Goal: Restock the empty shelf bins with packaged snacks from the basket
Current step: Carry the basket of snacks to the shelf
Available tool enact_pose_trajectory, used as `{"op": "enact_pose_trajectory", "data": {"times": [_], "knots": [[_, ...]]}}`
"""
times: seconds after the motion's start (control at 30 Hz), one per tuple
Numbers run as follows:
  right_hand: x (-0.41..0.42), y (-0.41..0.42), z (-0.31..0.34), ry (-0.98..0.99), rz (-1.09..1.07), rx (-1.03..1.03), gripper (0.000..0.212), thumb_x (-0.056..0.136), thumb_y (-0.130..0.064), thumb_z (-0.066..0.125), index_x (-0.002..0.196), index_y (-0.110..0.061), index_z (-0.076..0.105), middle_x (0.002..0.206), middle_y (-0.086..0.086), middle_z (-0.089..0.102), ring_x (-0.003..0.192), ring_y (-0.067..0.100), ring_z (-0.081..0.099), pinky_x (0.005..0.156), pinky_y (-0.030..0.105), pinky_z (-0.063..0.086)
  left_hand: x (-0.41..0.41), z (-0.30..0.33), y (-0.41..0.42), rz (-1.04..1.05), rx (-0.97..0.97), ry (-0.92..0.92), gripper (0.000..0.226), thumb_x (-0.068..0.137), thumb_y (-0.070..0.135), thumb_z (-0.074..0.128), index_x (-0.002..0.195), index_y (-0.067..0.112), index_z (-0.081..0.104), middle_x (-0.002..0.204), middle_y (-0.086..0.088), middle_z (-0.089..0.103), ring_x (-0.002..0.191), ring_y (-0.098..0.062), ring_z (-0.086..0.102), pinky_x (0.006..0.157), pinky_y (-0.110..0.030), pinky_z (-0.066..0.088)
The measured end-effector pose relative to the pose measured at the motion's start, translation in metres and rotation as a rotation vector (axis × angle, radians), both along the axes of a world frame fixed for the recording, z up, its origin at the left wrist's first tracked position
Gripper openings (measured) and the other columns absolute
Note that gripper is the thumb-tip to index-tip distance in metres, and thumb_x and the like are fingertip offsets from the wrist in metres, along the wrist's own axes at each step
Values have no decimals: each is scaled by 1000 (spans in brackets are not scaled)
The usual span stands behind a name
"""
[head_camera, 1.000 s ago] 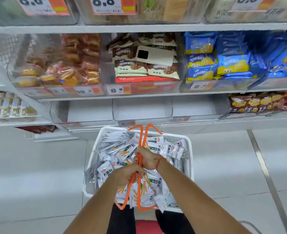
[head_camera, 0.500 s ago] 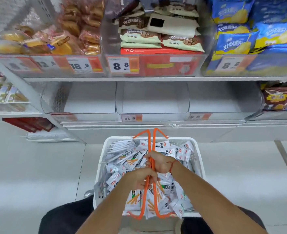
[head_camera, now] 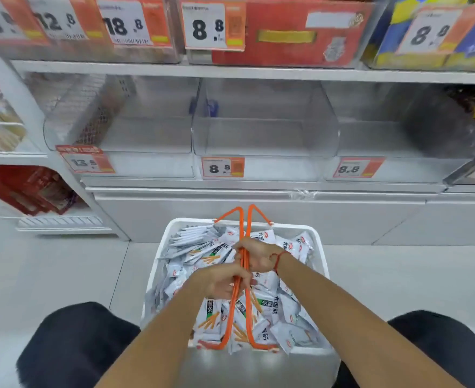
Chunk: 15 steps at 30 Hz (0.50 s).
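Both hands' grip on basket handles (head_camera: 244, 245)

Stocked shelf above, tiled floor below

An upper shelf (head_camera: 230, 70) carries price tags (head_camera: 212, 26) fronting a red box (head_camera: 286, 32) and blue-yellow packets (head_camera: 440, 29); red packages (head_camera: 26, 189) lie at left centre above pale floor tiles (head_camera: 49, 275).

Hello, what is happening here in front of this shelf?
A person crouches before a shelf, restocking it. Both hands, the left hand and the right hand, grip the orange handles of a white basket full of snack packets. The three clear bins on the shelf ahead are empty. No packet has gone into a bin yet.
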State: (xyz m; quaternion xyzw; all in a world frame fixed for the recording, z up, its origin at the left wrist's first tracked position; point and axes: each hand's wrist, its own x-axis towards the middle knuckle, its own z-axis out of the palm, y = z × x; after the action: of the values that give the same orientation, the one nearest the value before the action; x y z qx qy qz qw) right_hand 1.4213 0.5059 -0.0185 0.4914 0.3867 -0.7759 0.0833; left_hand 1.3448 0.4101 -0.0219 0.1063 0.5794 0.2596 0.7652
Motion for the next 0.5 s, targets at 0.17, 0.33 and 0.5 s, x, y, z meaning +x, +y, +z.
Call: {"op": "enact_pose_trajectory", "data": {"times": [0.17, 0.33, 0.5], "knots": [[0, 4, -5, 51, 80, 49, 33, 100, -15, 38, 67, -13, 42, 47, 1, 51, 39, 10, 49, 39, 15, 40, -7, -6, 1, -82, 57, -4, 20, 84, -8, 46, 81, 10, 52, 82, 2, 67, 44, -6, 49, 50, -18, 45], [11, 5, -10, 147, 101, 69, 29, 101, -18, 41, 76, -10, 52, 60, 1, 63, 50, 10, 60, 49, 21, 50, -10, -13, -1, -92, 118, 28, 17, 82, -5, 51, 83, 11, 56, 111, -2, 68, 59, -7, 54, 62, -19, 50], [22, 2, -11, 154, 9, 89, 17, 98, -16, 49, 81, -12, 53, 76, 6, 66, 71, 17, 63, 72, 29, 53, -13, -5, -7, -14, 147, 96, 22, 85, -3, 53, 97, 13, 62, 84, 3, 71, 59, -4, 61, 66, -19, 53]]}}
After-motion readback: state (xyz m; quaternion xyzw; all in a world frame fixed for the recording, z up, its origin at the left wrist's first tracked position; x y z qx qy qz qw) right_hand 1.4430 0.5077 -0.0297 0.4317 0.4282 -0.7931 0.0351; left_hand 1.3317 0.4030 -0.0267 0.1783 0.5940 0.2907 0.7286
